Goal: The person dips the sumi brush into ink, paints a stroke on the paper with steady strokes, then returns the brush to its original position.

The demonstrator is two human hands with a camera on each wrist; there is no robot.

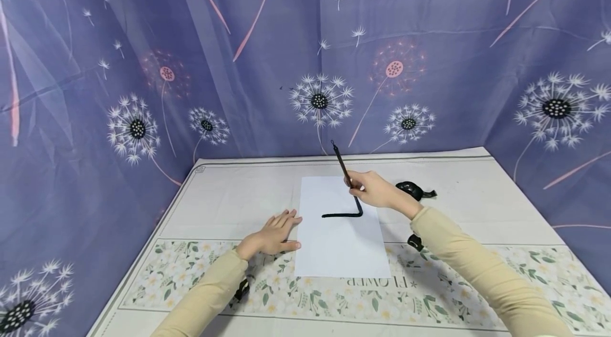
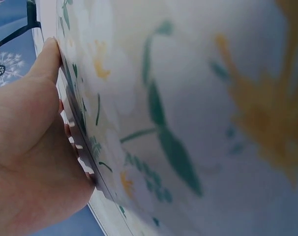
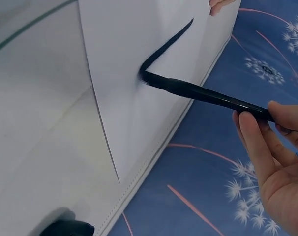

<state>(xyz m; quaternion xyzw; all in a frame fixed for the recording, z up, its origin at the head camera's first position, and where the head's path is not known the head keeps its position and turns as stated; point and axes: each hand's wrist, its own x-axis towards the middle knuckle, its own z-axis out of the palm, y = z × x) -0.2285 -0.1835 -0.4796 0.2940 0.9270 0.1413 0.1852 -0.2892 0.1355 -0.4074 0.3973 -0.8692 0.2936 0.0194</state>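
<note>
My right hand pinches the dark shaft of an ink brush between thumb and fingertips. The brush leans, with its looped end up and its black tip down on a white sheet of paper. From the tip a thick black ink stroke runs leftward across the sheet; in the right wrist view it meets the tip at a sharp bend. My left hand lies flat with spread fingers at the paper's left edge, thumb and fingertips right at the sheet. The left wrist view shows the left palm low over the flowered cloth.
A shiny black rounded object with a stubby projection lies right of the paper, behind the right wrist. A smaller black item sits beside the right sleeve. The tablecloth has a floral band, and a purple dandelion curtain hangs behind the table.
</note>
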